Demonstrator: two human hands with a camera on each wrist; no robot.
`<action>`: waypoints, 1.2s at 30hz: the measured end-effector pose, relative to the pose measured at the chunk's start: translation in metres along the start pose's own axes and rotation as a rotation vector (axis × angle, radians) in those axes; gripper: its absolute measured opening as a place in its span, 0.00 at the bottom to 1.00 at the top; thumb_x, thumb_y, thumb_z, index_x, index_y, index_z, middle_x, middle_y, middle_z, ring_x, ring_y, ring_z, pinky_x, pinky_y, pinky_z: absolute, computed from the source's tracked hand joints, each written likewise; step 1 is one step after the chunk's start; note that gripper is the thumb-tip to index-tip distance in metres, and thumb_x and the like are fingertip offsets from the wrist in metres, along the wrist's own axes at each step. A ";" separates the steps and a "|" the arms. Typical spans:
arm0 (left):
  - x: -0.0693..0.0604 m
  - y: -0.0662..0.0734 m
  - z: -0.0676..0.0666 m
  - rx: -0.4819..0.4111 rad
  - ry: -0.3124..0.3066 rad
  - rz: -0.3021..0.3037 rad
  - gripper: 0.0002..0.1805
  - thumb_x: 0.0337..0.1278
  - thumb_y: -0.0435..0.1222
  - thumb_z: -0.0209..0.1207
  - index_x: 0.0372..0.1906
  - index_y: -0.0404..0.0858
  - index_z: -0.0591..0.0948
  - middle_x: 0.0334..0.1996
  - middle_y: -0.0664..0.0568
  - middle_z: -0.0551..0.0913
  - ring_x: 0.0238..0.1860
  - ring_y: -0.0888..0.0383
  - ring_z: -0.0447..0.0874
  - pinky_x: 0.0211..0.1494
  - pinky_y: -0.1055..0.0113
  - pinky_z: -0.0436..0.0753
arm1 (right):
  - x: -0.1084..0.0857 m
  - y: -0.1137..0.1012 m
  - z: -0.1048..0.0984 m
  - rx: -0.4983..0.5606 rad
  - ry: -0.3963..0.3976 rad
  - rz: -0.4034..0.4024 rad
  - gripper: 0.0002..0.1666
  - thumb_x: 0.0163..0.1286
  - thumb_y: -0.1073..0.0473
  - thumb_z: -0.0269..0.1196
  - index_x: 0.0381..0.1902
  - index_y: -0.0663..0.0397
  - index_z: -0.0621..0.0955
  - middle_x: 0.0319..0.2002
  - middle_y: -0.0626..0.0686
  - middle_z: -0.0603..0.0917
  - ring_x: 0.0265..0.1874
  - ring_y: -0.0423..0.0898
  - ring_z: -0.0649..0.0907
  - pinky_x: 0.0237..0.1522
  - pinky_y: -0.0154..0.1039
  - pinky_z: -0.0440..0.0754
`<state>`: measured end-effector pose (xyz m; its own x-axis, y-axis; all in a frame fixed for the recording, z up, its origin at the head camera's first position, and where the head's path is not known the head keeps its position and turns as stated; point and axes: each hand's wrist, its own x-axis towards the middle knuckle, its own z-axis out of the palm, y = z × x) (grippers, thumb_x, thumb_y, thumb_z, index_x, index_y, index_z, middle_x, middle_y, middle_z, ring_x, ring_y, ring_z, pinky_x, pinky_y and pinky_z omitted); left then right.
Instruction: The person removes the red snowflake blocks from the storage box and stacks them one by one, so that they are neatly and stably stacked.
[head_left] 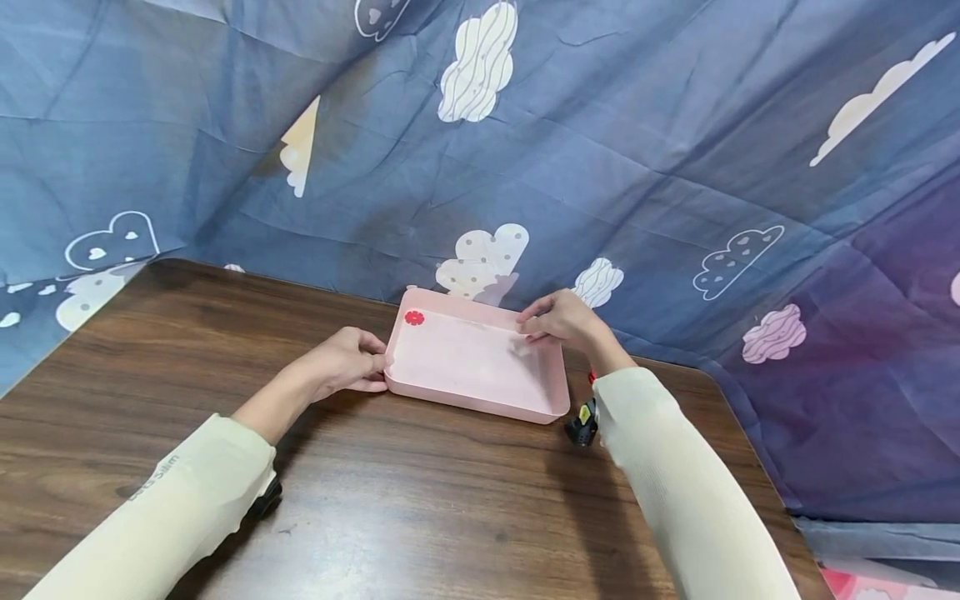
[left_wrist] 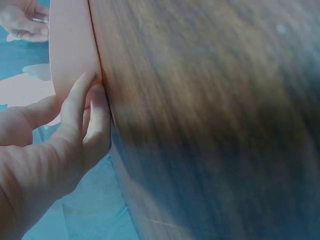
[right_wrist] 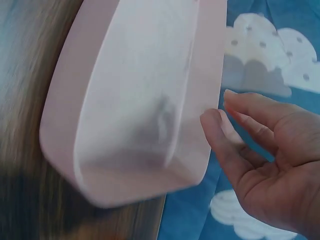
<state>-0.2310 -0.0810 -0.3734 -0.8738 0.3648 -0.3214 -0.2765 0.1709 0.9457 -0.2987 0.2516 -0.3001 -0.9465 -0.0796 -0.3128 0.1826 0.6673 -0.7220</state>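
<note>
A shallow pink tray [head_left: 472, 358] rests on the brown wooden table [head_left: 450, 492]. Its near left corner is gripped by my left hand [head_left: 348, 364], whose fingers press the outer wall [left_wrist: 75, 45]. At the far wall toward the right, my right hand [head_left: 562, 321] pinches the rim, the thumb inside and the other fingers beyond it in the right wrist view. A small red flower-shaped piece [head_left: 414, 317] lies in the tray's far left corner. Whether the tray's base is lifted at all is hard to tell.
A black object with a yellow-green mark [head_left: 583, 421] sits right of the tray, partly hidden by the right sleeve [head_left: 667, 467]. Blue cloud-patterned fabric [head_left: 375, 167] hangs directly behind the table's back edge, with a purple stretch [head_left: 885, 375] at the right.
</note>
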 end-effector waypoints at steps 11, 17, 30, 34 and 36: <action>0.000 0.000 -0.001 -0.014 0.027 -0.021 0.22 0.81 0.26 0.51 0.70 0.17 0.65 0.59 0.35 0.72 0.51 0.52 0.84 0.59 0.64 0.95 | 0.030 -0.025 0.041 0.059 -0.027 -0.015 0.18 0.69 0.73 0.71 0.55 0.77 0.84 0.33 0.60 0.92 0.31 0.43 0.91 0.57 0.51 0.94; 0.003 0.000 0.002 -0.037 0.034 -0.030 0.23 0.81 0.26 0.52 0.70 0.18 0.65 0.61 0.33 0.72 0.52 0.52 0.85 0.60 0.63 0.94 | 0.039 -0.033 0.052 0.075 -0.048 -0.012 0.18 0.71 0.73 0.69 0.56 0.77 0.83 0.42 0.67 0.93 0.32 0.45 0.92 0.60 0.52 0.92; 0.003 0.000 0.000 -0.012 0.057 -0.053 0.19 0.80 0.25 0.53 0.66 0.20 0.68 0.53 0.38 0.73 0.46 0.53 0.83 0.55 0.65 0.96 | 0.059 -0.045 0.086 0.068 0.012 -0.086 0.15 0.68 0.75 0.71 0.51 0.77 0.86 0.30 0.57 0.89 0.28 0.46 0.90 0.50 0.50 0.96; 0.003 0.000 0.001 -0.016 0.055 -0.052 0.18 0.79 0.25 0.53 0.65 0.20 0.69 0.52 0.37 0.73 0.45 0.53 0.83 0.54 0.66 0.96 | 0.064 -0.048 0.099 0.044 0.031 -0.101 0.13 0.68 0.73 0.72 0.50 0.74 0.88 0.34 0.60 0.90 0.31 0.47 0.91 0.47 0.46 0.97; 0.004 0.001 0.001 -0.018 0.057 -0.049 0.17 0.79 0.25 0.53 0.64 0.20 0.69 0.53 0.38 0.73 0.44 0.53 0.83 0.53 0.66 0.96 | 0.065 -0.052 0.105 0.033 0.025 -0.101 0.12 0.68 0.71 0.73 0.49 0.72 0.89 0.34 0.59 0.90 0.32 0.48 0.91 0.45 0.45 0.98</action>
<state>-0.2346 -0.0788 -0.3739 -0.8803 0.3038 -0.3645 -0.3263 0.1702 0.9298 -0.3420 0.1340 -0.3479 -0.9666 -0.1265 -0.2229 0.0946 0.6321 -0.7691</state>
